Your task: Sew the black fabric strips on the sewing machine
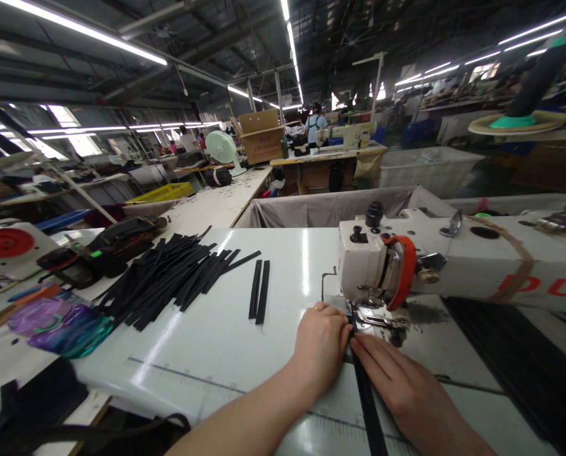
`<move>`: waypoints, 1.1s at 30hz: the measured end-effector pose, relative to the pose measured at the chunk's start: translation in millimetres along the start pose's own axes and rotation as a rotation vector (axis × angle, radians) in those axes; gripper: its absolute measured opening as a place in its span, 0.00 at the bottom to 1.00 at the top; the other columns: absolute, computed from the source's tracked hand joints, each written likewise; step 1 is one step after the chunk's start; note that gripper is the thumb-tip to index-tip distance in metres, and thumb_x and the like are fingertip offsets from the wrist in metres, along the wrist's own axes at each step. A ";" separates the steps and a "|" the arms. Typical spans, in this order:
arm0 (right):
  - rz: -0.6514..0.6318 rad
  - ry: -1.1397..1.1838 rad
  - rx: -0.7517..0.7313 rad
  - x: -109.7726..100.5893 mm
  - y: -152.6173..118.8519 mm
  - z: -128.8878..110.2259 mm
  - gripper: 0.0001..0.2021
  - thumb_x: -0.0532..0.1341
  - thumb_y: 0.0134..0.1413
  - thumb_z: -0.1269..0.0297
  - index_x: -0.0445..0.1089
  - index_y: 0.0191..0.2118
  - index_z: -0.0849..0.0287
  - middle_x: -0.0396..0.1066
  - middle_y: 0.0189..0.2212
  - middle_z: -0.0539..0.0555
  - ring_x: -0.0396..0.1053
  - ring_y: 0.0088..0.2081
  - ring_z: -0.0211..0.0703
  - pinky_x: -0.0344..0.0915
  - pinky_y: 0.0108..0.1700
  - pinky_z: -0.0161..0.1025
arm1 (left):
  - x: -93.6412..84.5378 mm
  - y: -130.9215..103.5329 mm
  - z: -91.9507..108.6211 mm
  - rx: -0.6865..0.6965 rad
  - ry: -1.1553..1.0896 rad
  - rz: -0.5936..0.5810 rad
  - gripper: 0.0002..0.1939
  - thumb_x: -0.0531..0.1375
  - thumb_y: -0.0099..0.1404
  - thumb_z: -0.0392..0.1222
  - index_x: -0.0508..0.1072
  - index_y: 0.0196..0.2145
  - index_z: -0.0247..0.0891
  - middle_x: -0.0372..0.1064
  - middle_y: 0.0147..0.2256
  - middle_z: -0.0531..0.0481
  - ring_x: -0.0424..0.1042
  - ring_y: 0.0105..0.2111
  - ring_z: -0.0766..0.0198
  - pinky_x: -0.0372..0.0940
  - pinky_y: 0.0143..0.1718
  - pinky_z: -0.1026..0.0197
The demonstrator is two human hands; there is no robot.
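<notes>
A narrow black fabric strip [369, 405] runs from the table's front edge up to the needle area of a white sewing machine [363, 259]. My left hand [321, 342] is closed at the strip's far end, left of the presser foot [375, 318], its fingertips curled over the fabric. Along the strip's right side lies my right hand [397, 380], fingers together and tips pressed on the strip just in front of the foot. The needle point itself is hidden. Two short black strips [259, 291] lie side by side left of my hands.
A heap of black strips [169, 278] covers the table's left part, beside a purple and teal pouch [59, 326]. Long black strips [511, 361] lie under the machine arm at right. Behind the table hangs a grey cloth bin [302, 209]. A fan [222, 149] stands farther back.
</notes>
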State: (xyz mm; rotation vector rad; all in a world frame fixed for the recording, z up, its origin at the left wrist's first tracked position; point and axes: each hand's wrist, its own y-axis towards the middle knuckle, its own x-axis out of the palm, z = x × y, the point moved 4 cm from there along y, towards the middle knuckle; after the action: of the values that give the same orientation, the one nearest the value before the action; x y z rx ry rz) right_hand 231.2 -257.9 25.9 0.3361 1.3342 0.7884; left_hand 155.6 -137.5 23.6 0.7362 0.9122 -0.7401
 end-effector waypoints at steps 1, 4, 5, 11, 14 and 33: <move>0.000 -0.009 -0.008 0.7 -1.4 0.6 0.22 0.45 0.55 0.82 0.71 0.47 0.66 0.75 0.44 0.60 0.73 0.45 0.45 0.72 0.44 0.38 | -0.6 0.1 0.9 0.007 0.003 0.003 0.11 0.56 0.68 0.35 0.76 0.30 0.36 0.75 0.35 0.46 0.70 0.37 0.59 0.65 0.44 0.55; -0.015 -0.012 0.001 3.8 -3.6 3.4 0.22 0.46 0.55 0.81 0.71 0.48 0.66 0.75 0.44 0.60 0.73 0.45 0.44 0.72 0.44 0.37 | -1.6 0.4 2.8 0.033 0.017 0.010 0.12 0.56 0.69 0.37 0.76 0.29 0.36 0.75 0.34 0.47 0.70 0.35 0.59 0.64 0.43 0.55; -0.019 -0.007 0.007 4.6 -3.5 3.9 0.21 0.46 0.55 0.81 0.71 0.48 0.66 0.75 0.44 0.61 0.73 0.44 0.44 0.72 0.44 0.37 | -1.3 0.4 2.9 0.041 0.020 0.012 0.12 0.56 0.69 0.38 0.76 0.29 0.36 0.75 0.34 0.47 0.70 0.35 0.59 0.64 0.43 0.56; 0.002 0.014 -0.034 5.8 -2.2 -1.2 0.21 0.45 0.57 0.82 0.70 0.48 0.69 0.74 0.46 0.62 0.71 0.48 0.48 0.70 0.48 0.41 | 3.1 0.8 -0.3 0.037 0.016 -0.007 0.11 0.55 0.70 0.38 0.76 0.33 0.35 0.76 0.36 0.46 0.70 0.38 0.60 0.63 0.45 0.57; -0.006 0.020 -0.012 8.3 -1.8 -0.1 0.22 0.44 0.57 0.83 0.70 0.49 0.68 0.74 0.47 0.61 0.71 0.48 0.48 0.70 0.49 0.41 | 2.5 1.4 -0.3 0.025 0.014 -0.016 0.12 0.55 0.70 0.38 0.76 0.32 0.35 0.76 0.36 0.47 0.70 0.37 0.60 0.63 0.45 0.57; -0.112 0.084 0.098 24.2 -10.4 10.3 0.20 0.46 0.58 0.80 0.66 0.53 0.66 0.72 0.49 0.61 0.71 0.48 0.47 0.70 0.48 0.43 | 6.3 0.5 -1.2 0.056 -0.034 0.012 0.12 0.53 0.71 0.36 0.75 0.34 0.36 0.75 0.38 0.47 0.69 0.39 0.60 0.61 0.42 0.56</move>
State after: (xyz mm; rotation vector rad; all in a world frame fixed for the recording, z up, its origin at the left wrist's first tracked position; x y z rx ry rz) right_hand 245.0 -246.6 4.0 0.3052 1.4609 0.6513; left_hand 158.1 -137.7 17.6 0.7753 0.8583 -0.7675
